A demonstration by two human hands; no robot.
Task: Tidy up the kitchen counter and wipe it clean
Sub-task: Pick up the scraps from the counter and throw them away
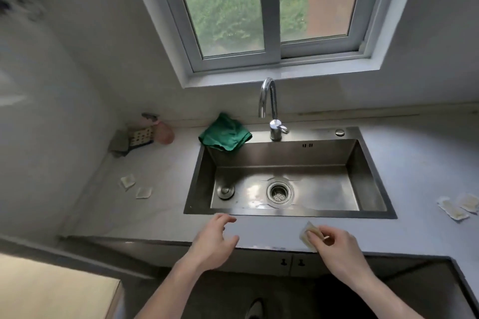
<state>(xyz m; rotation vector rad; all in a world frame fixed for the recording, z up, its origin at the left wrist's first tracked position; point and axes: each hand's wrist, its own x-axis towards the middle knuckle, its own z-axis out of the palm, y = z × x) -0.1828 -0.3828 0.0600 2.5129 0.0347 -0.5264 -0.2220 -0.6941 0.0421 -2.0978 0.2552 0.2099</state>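
small pale yellowish plastic sachet (307,234) pinched in the right hand (334,243), fingers curled round it, down at about 5 o'clock over the front strip of the pale grey stone kitchen counter (166,171). left hand (213,237) just beside at 7 o'clock, holding nothing, fingers loose and spread a bit, hovering over the counter's front edge. straight ahead at 12, rectangular stainless steel sink (287,179) with a round drain strainer (279,193) in the middle and a loose metal plug (226,191) to its left. crumpled green cloth (225,134) draped on the sink's back left corner, right next to the curved chrome tap (270,109). two more small pale square sachets (136,186) lying at 9 o'clock on the counter, another pair of flat pale sachets (458,206) way over at 3. pink bottle (164,131) and a checked sponge thing (141,136) tucked in the far left corner around 10, too blurry to say more. window (269,8) above it all, trees outside.
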